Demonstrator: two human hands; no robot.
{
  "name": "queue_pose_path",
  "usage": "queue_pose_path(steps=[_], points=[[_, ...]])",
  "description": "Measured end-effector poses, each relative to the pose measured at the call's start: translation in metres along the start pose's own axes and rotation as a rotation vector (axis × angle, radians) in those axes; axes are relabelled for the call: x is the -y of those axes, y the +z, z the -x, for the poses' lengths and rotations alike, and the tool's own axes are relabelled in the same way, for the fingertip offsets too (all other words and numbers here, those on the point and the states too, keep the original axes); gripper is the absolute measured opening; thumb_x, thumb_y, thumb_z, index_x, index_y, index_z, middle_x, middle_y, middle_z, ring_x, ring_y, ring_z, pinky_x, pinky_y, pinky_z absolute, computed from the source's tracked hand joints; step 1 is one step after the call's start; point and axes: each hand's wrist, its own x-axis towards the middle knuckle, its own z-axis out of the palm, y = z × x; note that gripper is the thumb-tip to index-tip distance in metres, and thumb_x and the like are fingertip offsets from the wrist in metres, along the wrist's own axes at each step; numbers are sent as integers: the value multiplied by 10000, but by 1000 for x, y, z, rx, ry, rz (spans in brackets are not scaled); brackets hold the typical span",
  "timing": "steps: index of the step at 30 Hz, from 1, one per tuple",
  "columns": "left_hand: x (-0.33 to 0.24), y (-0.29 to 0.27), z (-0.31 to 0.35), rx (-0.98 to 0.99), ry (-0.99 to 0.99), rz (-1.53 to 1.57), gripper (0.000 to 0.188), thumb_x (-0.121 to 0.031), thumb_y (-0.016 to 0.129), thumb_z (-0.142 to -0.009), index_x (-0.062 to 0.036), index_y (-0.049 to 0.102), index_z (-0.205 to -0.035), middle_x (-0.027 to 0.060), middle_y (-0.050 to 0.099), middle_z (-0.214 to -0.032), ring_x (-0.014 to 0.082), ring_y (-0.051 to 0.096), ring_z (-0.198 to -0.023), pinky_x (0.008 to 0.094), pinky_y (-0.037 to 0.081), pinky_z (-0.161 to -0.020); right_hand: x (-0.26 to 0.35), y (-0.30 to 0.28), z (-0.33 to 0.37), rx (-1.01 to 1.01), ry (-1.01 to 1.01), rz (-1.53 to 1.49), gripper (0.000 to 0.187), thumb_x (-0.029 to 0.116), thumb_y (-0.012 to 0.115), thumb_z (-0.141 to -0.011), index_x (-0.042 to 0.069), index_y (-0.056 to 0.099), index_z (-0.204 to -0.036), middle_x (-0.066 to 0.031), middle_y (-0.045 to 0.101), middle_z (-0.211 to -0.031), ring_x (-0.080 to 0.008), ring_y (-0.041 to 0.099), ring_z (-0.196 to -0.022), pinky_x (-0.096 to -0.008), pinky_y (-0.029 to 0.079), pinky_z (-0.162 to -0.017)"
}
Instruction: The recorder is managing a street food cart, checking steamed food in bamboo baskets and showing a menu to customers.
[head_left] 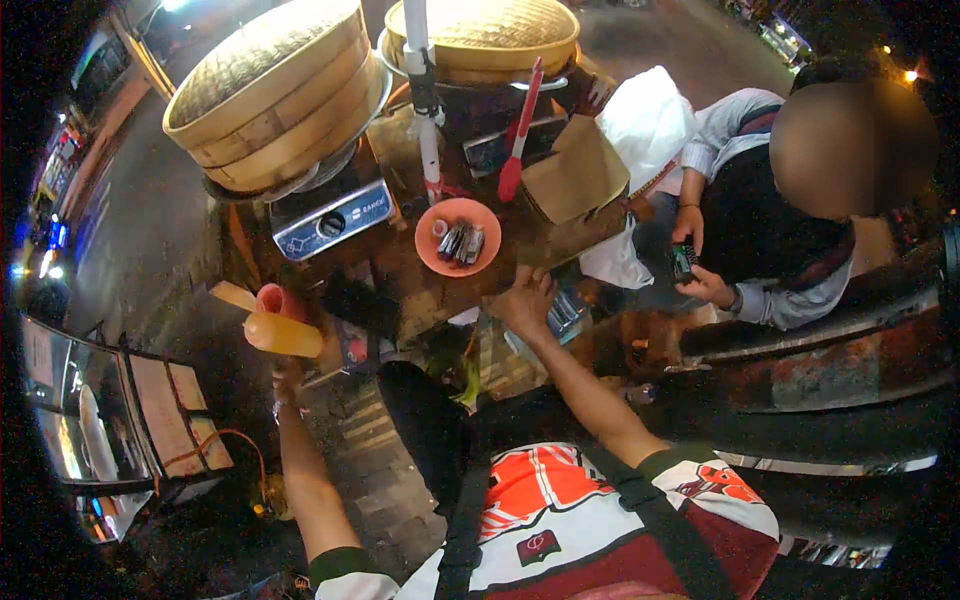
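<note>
My right hand (525, 300) rests at the near edge of the wooden table (420, 305), fingers apart and nothing seen in them. Just beside it, below the tabletop, lies a blue-grey pack (566, 314). Ahead of it stands a pink bowl (427, 257) with several small dark and silvery packets (461, 243). My left hand (287, 377) is low at the left, right below a yellow squeeze bottle (283, 336); its fingers are dim and partly hidden, so its grip is unclear. A red container (270, 298) sits behind the bottle.
Two big bamboo steamers (275, 110) (485, 45) stand on stoves (335, 220) at the back. A white pole (428, 160), red-handled tongs (520, 140), a cardboard box (575, 175) and a white plastic bag (648, 115) follow. At right, a seated person (790, 215) holds a small dark object (684, 260).
</note>
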Motion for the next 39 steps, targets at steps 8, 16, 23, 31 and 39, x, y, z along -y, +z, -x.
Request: queue_pose_path(steps=[8,16,23,31,39], points=[[-5,1,4,-2,21,11,811,-653,374,-938,-176,140,-1551,183,302,-1510,465,404,-1272,658,472,-826,2,4,-2,90,48,-31,964,559,838,-572,39,372,-1237,-267,449,-1266,-452,379,-1216,-617,319,-977],[-10,-6,8,-12,42,8,808,-648,378,-939,-171,147,-1549,186,314,-1499,462,413,-1264,651,475,-827,2,3,2,86,31,-8,993,589,825,-577,38,363,-1262,-284,412,-1330,-454,374,-1236,-621,282,-1016],[0,1,7,7,61,-9,805,-644,382,-940,-167,154,-1547,188,324,-1490,459,420,-1256,644,478,-827,-2,-4,-3,273,125,-35,1033,606,804,-602,37,344,-1331,-270,419,-1337,-451,353,-1270,-658,241,-1051],[-23,4,2,-9,78,-2,801,-639,387,-940,-163,161,-1544,191,336,-1479,455,429,-1248,636,481,-828,0,-9,-4,143,50,-46,993,555,800,-656,0,345,-1342,-282,390,-1377,-467,315,-1304,-699,187,-1064],[-17,2,18,11,49,-14,798,-633,391,-941,-158,169,-1542,194,347,-1469,452,437,-1240,629,484,-829,3,-28,1,186,105,-63,874,535,802,-656,21,376,-1220,-297,408,-1344,-485,312,-1311,-685,183,-1071]])
